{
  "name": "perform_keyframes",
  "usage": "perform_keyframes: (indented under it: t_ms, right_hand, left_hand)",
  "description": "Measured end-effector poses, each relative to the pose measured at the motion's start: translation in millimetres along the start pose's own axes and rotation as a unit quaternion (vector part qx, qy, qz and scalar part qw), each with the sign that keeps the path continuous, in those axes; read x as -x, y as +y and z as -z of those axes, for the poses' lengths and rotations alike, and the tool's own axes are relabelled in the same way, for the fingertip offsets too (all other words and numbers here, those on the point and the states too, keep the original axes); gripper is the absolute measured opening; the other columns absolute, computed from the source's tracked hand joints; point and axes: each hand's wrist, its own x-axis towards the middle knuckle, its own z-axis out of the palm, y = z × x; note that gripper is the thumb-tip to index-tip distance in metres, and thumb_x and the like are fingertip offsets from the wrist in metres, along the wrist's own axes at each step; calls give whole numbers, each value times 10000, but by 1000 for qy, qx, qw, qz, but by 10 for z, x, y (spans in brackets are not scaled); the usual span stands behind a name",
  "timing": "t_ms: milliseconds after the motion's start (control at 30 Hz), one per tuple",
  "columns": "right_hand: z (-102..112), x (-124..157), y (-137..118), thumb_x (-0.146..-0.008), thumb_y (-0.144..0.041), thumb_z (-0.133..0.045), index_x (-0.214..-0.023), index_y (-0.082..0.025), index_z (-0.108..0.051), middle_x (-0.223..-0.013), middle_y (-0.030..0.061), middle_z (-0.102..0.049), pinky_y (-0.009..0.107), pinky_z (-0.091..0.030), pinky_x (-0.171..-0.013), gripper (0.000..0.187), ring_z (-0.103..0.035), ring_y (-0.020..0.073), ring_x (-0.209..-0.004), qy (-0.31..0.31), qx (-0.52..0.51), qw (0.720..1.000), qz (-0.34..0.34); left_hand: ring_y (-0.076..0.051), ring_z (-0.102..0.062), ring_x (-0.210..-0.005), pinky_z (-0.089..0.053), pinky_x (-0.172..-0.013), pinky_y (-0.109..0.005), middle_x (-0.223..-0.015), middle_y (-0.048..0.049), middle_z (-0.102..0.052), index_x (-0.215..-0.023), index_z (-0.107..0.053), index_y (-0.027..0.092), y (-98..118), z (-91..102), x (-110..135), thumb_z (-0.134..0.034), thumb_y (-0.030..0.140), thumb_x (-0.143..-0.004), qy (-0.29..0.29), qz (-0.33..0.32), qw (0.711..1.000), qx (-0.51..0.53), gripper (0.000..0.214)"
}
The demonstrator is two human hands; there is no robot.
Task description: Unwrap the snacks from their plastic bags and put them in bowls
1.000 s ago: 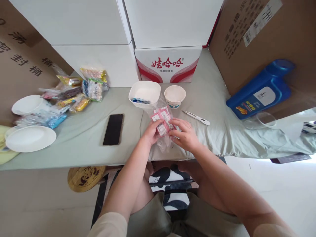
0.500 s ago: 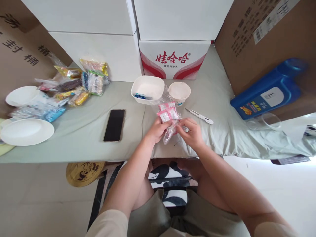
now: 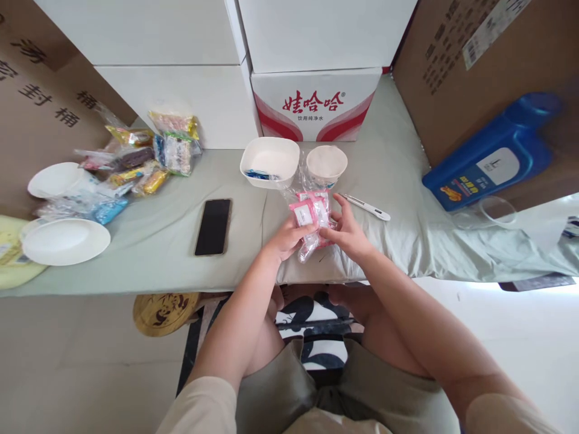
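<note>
Several small pink-and-white packets (image 3: 305, 213) lie together in crinkled clear plastic wrap (image 3: 309, 248) near the table's front edge. My left hand (image 3: 289, 235) grips the bundle from its left side, thumb over the front. On the right side, my right hand (image 3: 346, 232) holds it too, its thumb on the packets and its index finger raised; some fingertips are hidden. Just behind stand a white rectangular tub (image 3: 270, 158) with blue packets (image 3: 261, 175) inside and a round white paper bowl (image 3: 326, 164). A white utility knife (image 3: 367, 208) lies right of my right hand.
A black phone (image 3: 213, 226) lies to the left. Farther left are wrapped snacks (image 3: 176, 154) and white plates (image 3: 67, 241). At right, a blue bottle (image 3: 493, 150) leans near a clear cup (image 3: 497, 212). Boxes (image 3: 316, 107) line the back.
My right hand's fingers, pinched at the wrap before, have spread, with the index finger lifted and the thumb on the packets. My left hand keeps its hold.
</note>
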Motion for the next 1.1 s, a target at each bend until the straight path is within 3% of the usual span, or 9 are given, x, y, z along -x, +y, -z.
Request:
perform_keyframes:
  t_ms: [67, 200, 300, 433, 633, 767, 867, 1000, 1100]
  right_hand:
    - [25, 8, -3, -775, -393, -721, -1489, -311, -279, -1183, 86, -668, 336, -577, -626, 843, -654, 169, -729, -13, 15, 1000, 10]
    - [44, 29, -1, -813, -408, -697, -1441, -250, -407, -1342, 140, -601, 366, -586, -715, 709, -655, 192, -824, 33, 127, 990, 50]
    - [44, 31, 33, -844, -454, -673, -1397, -255, -442, -1322, 121, -611, 360, -581, -686, 631, -645, 189, -797, 62, 161, 984, 45]
    - [42, 20, 45, -899, -492, -599, -1415, -288, -406, -1322, 109, -607, 360, -583, -641, 587, -653, 199, -815, 80, 117, 989, 36]
    - [11, 15, -6, -817, -408, -677, -1378, -289, -379, -1300, 108, -590, 360, -581, -671, 646, -634, 179, -795, 57, 51, 997, 21]
    - [-6, -40, 19, -781, -398, -681, -1352, -303, -335, -1092, 44, -629, 322, -557, -633, 674, -604, 153, -722, 99, -41, 993, -42]
    - [-1, -77, 7, -783, -404, -659, -1302, -323, -348, -1033, 6, -636, 306, -558, -663, 610, -620, 152, -761, 134, -128, 980, -79]
    - [-12, -55, -37, -753, -372, -714, -1222, -340, -406, -999, -30, -636, 272, -546, -656, 562, -618, 133, -768, 128, -210, 966, -81]
    - [-62, -4, -23, -729, -369, -777, -1221, -342, -413, -920, -43, -605, 260, -534, -598, 613, -584, 120, -688, 75, -191, 976, -69]
  left_hand:
    - [-248, -736, -892, -554, -800, -351, -1014, -86, -776, -1100, -697, 177, -6, -10, -13, -883, 320, -632, 2, 7, 1000, -7, 524]
    - [-205, -730, -861, -550, -794, -317, -970, -56, -765, -1111, -670, 194, -28, -57, -53, -856, 350, -641, 14, -23, 1000, 7, 529]
    - [-190, -720, -865, -544, -776, -297, -994, -35, -756, -1212, -637, 225, -22, -92, -59, -801, 315, -670, 27, -50, 998, 36, 573]
    - [-170, -709, -869, -537, -766, -275, -1032, 6, -753, -1371, -562, 297, 1, -88, -63, -689, 223, -708, 56, -40, 996, 56, 679]
    - [-154, -605, -1268, -485, -989, -231, -1250, 4, -714, -1350, -586, 346, -73, -78, -150, -779, 216, -744, 120, -100, 988, 7, 649]
    - [-191, -685, -1092, -520, -922, -284, -1187, -36, -739, -1419, -516, 322, -63, -56, -142, -766, 256, -760, 117, -89, 989, -10, 708]
    - [-177, -698, -999, -524, -920, -322, -1288, -38, -690, -1471, -426, 368, -13, 38, -71, -734, 240, -732, 64, -81, 995, -17, 812]
    - [-214, -653, -1140, -488, -1028, -386, -1427, -70, -583, -1482, -346, 378, -17, 161, -8, -837, 268, -657, -61, -82, 989, -106, 966]
    - [-260, -613, -1214, -491, -1042, -432, -1385, -88, -580, -1408, -372, 338, -76, 179, -22, -866, 411, -683, -63, -106, 981, -151, 879]
